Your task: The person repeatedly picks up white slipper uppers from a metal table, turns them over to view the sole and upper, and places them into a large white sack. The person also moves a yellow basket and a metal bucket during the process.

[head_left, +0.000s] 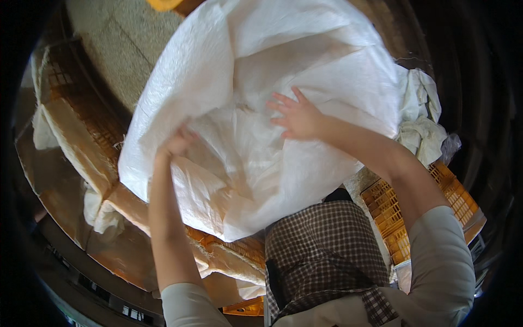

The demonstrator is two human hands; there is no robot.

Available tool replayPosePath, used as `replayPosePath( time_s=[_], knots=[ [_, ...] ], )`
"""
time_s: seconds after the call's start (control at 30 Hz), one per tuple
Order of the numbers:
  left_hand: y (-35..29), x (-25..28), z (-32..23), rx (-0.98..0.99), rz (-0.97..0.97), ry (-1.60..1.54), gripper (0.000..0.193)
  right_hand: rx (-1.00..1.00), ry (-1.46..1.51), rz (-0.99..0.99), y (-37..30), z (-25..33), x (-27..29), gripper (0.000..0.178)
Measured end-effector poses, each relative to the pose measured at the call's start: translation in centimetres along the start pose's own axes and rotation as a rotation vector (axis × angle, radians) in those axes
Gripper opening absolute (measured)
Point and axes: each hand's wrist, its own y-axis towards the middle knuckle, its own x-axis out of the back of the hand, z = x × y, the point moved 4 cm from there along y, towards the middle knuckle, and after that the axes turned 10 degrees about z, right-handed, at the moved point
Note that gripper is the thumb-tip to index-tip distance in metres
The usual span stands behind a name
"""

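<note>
A large white woven sack [359, 82] spreads wide in front of me, its mouth open and its folds sinking toward the middle. Over its right inner side my right hand [299, 115] is stretched out, fingers spread, with nothing in it. My left hand [181, 140] is at the sack's left inner side, blurred by motion; whether its fingers grip the cloth does not show. The sack's bottom is hidden among creases.
To my left stand an orange plastic crate [106, 122] and a cloth-draped edge [81, 150]. Yellow crates [389, 218] stand at my right, below crumpled pale cloth [422, 133]. Grey floor [117, 49] shows at the far left.
</note>
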Motion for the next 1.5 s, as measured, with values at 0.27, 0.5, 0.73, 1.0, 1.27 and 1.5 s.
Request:
replayPosePath(
  time_s=[0.27, 0.5, 0.73, 1.0, 1.27, 1.5],
  knots=[
    [-1.6, -0.9, 5.0, 0.272, -0.597, 0.225, 0.058, -0.331, -0.082, 0.740, 0.2, -5.9, -5.5, 0.045],
    [-22.6, -12.6, -2.3, 0.316, -1.041, 0.108, 0.070, -0.527, -0.020, -0.742, -12.3, -5.8, 9.6, 0.052],
    [-21.2, -17.8, 7.5, 0.345, -0.585, -1.392, 0.041, -0.850, 0.599, -0.439, -10.1, -14.9, 6.9, 0.035],
    [-23.8, -14.7, 2.3, 0.133, -0.449, -1.469, 0.057, -0.846, 0.749, -0.801, -21.4, -10.8, 14.2, 0.022],
    [-13.6, -12.4, -22.1, -0.080, -0.160, -1.513, 0.054, -1.603, -0.084, -0.660, -41.1, -21.4, 31.0, 0.047],
    [-1.1, -10.3, -45.3, -0.339, -0.072, -1.378, 0.048, -0.991, -0.350, -0.961, -39.3, -23.9, 34.9, 0.060]
  ],
)
